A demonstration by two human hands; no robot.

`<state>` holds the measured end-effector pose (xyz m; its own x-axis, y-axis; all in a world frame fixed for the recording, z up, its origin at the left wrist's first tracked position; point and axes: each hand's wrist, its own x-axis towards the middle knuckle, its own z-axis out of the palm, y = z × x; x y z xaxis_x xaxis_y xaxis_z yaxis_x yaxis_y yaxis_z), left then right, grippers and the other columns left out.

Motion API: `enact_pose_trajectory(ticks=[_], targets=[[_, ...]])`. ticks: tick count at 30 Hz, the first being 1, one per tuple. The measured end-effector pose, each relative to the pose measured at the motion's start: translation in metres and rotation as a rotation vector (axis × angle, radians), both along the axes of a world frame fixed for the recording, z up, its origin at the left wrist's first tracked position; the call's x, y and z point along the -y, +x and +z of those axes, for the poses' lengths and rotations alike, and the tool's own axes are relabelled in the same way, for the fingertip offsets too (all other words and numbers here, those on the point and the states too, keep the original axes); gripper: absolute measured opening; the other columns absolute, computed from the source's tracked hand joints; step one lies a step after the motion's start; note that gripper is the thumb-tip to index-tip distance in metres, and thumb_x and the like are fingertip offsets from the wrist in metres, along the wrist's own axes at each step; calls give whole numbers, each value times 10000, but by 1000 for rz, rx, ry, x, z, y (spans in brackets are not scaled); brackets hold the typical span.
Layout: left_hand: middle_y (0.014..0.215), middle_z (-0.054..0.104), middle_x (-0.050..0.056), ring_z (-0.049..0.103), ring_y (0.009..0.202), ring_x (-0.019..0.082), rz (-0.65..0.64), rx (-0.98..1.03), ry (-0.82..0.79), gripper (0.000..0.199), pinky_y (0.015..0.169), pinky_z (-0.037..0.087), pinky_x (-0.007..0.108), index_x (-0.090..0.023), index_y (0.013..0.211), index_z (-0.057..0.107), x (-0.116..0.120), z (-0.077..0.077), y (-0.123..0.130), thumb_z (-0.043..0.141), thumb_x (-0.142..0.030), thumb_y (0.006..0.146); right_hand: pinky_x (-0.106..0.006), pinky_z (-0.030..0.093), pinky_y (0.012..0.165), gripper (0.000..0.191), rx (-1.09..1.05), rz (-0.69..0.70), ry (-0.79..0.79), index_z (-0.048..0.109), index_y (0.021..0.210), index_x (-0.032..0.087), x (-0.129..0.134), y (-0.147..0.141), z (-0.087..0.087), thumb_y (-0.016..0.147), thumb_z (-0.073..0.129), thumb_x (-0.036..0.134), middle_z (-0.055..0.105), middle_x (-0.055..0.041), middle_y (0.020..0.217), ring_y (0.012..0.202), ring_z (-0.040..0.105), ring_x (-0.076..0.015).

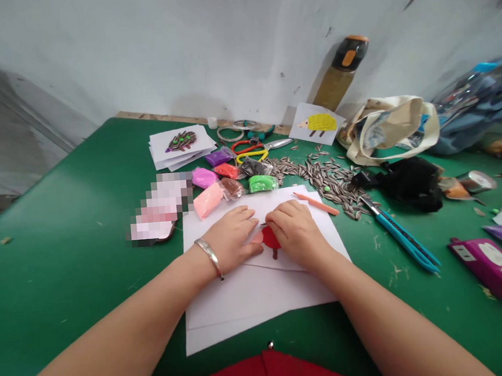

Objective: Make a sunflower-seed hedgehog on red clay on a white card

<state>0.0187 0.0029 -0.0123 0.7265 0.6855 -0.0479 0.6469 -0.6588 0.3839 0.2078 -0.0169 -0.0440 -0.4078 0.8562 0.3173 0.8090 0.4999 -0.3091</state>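
Note:
A small card (289, 264) lies on white paper sheets (225, 306) in front of me. It bears a hedgehog-like figure with a red clay body (271, 239), a pink clay face (258, 237) and a dark brown leg. My left hand (231, 239) rests on the card's left side, fingers stretched and thumb apart, its thumb tip at the pink face. From the right, my right hand (295, 231) covers part of the red body with fingers bent together. A small dark sliver shows near its fingertips; what they hold is hidden.
Clay packets, including a green one (263, 183), lie beyond the paper. Sunflower seeds (332, 178) are heaped behind right, near an orange clay tool (316, 203) and blue tweezers (405, 239). Scissors (252, 153), a phone (161, 209), a bottle (340, 74) and a cloth bag (389, 131) surround them.

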Motion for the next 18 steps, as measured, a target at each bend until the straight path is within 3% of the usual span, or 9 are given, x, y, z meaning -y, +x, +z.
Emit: enact_pose_trajectory(ticks=[9, 14, 18], targets=[[1020, 573, 98, 506, 1003, 266, -24, 12, 6, 231, 929, 417, 409, -151, 913, 605, -1, -1, 1, 588, -358, 814, -340, 333, 749, 204, 64, 81, -48, 631, 808, 187, -5, 3, 7, 904, 455, 153, 588, -65, 805, 823, 456, -207], [1050, 560, 113, 500, 1016, 262, -27, -10, 13, 268, 927, 415, 381, -127, 952, 612, -1, -2, 0, 605, -358, 818, -353, 329, 775, 216, 64, 16, -2, 638, 799, 181, -8, 3, 8, 902, 451, 146, 594, -70, 799, 835, 454, -214], [1051, 560, 117, 492, 1031, 264, -30, -23, 4, 280, 954, 398, 384, -123, 965, 614, -1, -1, 1, 614, -360, 815, -343, 337, 769, 205, 92, 114, -58, 637, 803, 180, -7, 4, 9, 899, 459, 144, 586, -61, 791, 839, 460, -205]])
